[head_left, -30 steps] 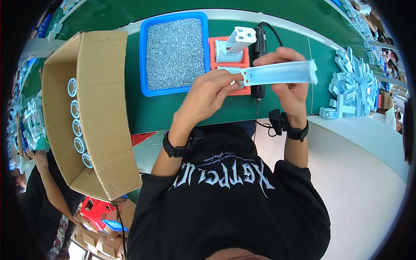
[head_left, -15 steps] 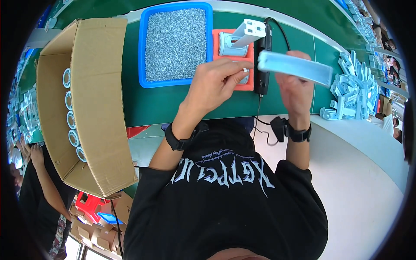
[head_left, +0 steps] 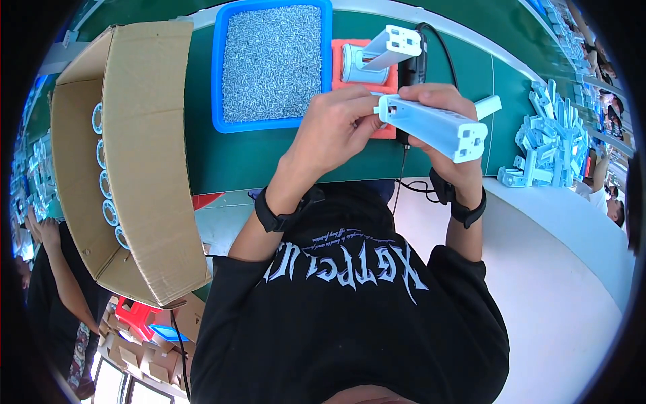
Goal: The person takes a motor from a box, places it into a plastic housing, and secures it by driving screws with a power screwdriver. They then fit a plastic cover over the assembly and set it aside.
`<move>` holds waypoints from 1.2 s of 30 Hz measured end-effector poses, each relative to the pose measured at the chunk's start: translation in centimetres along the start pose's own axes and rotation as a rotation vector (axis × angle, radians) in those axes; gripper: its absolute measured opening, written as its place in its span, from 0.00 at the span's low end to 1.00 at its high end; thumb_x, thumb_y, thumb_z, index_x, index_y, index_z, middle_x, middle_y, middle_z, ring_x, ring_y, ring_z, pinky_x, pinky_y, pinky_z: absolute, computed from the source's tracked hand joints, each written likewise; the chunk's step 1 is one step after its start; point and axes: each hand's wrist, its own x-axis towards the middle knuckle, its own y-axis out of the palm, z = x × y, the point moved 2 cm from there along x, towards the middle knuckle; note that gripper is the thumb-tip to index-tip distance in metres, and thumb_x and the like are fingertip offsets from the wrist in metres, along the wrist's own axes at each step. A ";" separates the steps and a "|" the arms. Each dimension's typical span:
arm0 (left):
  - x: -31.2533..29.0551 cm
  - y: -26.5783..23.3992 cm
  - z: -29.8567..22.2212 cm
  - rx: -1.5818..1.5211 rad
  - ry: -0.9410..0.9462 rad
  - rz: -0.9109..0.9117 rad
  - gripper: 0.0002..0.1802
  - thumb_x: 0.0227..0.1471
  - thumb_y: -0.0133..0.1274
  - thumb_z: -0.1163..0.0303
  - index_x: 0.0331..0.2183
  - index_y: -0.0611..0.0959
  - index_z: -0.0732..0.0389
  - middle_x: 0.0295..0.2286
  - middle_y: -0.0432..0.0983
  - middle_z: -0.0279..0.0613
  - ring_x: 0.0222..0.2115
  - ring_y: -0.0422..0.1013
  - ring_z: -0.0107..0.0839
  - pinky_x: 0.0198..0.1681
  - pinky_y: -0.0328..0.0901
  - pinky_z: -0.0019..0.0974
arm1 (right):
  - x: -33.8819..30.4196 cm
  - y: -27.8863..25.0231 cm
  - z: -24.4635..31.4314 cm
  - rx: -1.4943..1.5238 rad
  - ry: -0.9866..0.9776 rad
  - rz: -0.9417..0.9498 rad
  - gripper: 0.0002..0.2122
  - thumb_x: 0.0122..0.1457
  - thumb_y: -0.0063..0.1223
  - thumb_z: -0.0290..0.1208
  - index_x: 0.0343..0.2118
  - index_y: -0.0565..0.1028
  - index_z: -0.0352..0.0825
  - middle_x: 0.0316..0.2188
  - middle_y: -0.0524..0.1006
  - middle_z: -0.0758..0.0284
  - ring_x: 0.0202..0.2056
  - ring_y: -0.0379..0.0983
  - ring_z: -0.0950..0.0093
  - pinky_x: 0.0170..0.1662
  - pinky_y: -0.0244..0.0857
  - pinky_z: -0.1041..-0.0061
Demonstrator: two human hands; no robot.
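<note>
Half a second ago the long white plastic arm (head_left: 431, 129) showed its smooth back; now its hollow side faces up and its left end meets the left hand (head_left: 328, 132) by the orange block (head_left: 390, 86). The right hand (head_left: 456, 106) grips it, fingers on the far side. The left fingertips are narrow; whether they hold anything, I cannot tell. The turn probably serves to line up that end.

A loose black short-sleeved T-shirt (head_left: 356, 330) has pale, jagged lettering (head_left: 345, 268); two black wristbands (head_left: 270, 218) carry blocky dark modules (head_left: 441, 187).
</note>
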 end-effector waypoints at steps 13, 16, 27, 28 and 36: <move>-1.1 -1.4 1.4 0.253 -0.064 0.020 0.24 0.31 0.67 0.70 0.37 0.81 0.57 0.37 0.71 0.39 0.36 0.68 0.40 0.41 0.66 0.39 | -0.2 2.9 -2.0 -0.173 0.253 0.135 0.15 0.51 0.60 0.27 0.42 0.72 0.34 0.43 0.73 0.62 0.43 0.72 0.65 0.43 0.68 0.71; -1.0 -1.5 1.9 0.226 -0.098 0.050 0.26 0.30 0.68 0.69 0.38 0.81 0.57 0.35 0.70 0.39 0.36 0.67 0.40 0.42 0.65 0.40 | 0.3 2.6 -1.4 -0.252 0.167 0.161 0.13 0.51 0.59 0.26 0.41 0.74 0.34 0.42 0.73 0.63 0.41 0.72 0.63 0.42 0.67 0.70; -0.7 -1.4 2.0 0.146 -0.204 0.088 0.26 0.28 0.70 0.68 0.36 0.80 0.59 0.30 0.67 0.40 0.33 0.68 0.39 0.36 0.66 0.39 | 2.1 1.9 0.0 -0.345 0.219 0.328 0.18 0.50 0.59 0.28 0.44 0.69 0.33 0.37 0.73 0.60 0.39 0.70 0.58 0.41 0.66 0.66; -0.8 -1.3 2.1 0.156 -0.186 0.076 0.26 0.28 0.70 0.68 0.36 0.80 0.59 0.31 0.67 0.40 0.33 0.68 0.39 0.36 0.66 0.39 | 2.2 1.9 0.2 -0.345 0.221 0.329 0.18 0.50 0.59 0.28 0.44 0.69 0.33 0.37 0.73 0.60 0.39 0.70 0.58 0.41 0.66 0.66; -1.2 -1.2 2.4 0.162 -0.113 0.040 0.26 0.28 0.70 0.68 0.36 0.80 0.59 0.31 0.66 0.40 0.33 0.68 0.38 0.36 0.66 0.39 | 2.5 2.3 0.7 -0.436 0.103 0.295 0.17 0.46 0.58 0.24 0.42 0.71 0.34 0.35 0.74 0.62 0.36 0.71 0.61 0.38 0.66 0.67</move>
